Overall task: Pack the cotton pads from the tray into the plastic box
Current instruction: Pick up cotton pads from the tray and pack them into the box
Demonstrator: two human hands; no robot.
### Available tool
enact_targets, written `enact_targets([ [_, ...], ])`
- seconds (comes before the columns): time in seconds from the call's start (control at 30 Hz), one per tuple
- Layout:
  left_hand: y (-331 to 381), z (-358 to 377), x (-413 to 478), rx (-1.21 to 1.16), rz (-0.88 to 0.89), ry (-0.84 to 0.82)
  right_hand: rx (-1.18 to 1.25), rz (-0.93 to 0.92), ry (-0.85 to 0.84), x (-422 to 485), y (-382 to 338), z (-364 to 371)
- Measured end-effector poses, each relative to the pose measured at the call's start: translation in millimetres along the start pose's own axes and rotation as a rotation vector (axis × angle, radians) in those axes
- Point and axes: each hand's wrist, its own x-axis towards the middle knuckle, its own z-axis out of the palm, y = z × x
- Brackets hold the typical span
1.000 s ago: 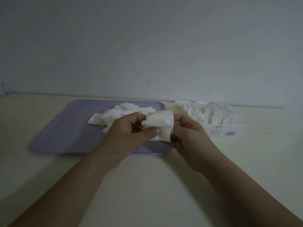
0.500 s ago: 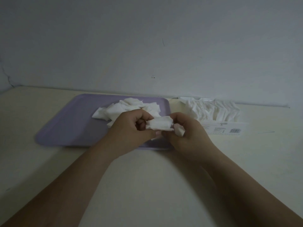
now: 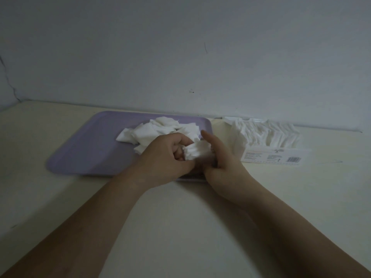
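A small stack of cotton pads (image 3: pixel 197 151) is held just above the near right corner of the purple tray (image 3: pixel 80 153), clasped between both hands. The left grip (image 3: pixel 165 156) is closed round the stack's left end, with fingers curled over it and the thumb underneath. The right grip (image 3: pixel 220 159) is wrapped against the right end, with one digit raised straight above it. The layered edges of the pads are turned toward the left grip. The stack's long axis is judged to run roughly left to right across the view, tilted slightly upward at the right. The number of pads cannot be told through the blur.

A loose pile of pads (image 3: pixel 156 129) is left on the far part of the tray. The plastic box (image 3: pixel 271 156) is set on the table (image 3: pixel 180 217) just right of the tray, and rows of upright pads (image 3: pixel 265 135) are already held in it.

The step in hand is judged to be the squaring-up of a gathered stack before transfer. For the next move, the stack would need to be kept squeezed so that it does not fan apart. It would then be carried right, turned on edge to match the rows, and lowered into a free gap in the box.
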Motion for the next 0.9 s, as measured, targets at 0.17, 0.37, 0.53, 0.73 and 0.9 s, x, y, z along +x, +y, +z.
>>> enact_targets([
  [0.17, 2.7, 3.4, 0.3, -0.013, 0.011, 0.009, 0.067, 0.011, -0.041, 0.7, -1.1, 1.1],
  [0.37, 4.1, 1.6, -2.1, 0.037, -0.017, 0.022, -0.05, -0.076, -0.069, 0.2, 3.8, 3.9],
  [0.53, 6.6, 5.1, -0.4, 0.04, -0.096, 0.123, -0.118, -0.154, -0.036, -2.3, 2.6, 4.6],
  [0.73, 9.3, 4.8, 2.5, -0.042, -0.166, 0.171, -0.033, -0.08, 0.107, -2.2, 3.9, 5.4],
  [0.9, 14.2, -3.1, 1.8, -0.22, -0.272, 0.023, 0.034, -0.037, 0.145, 1.4, 8.3, -0.7],
])
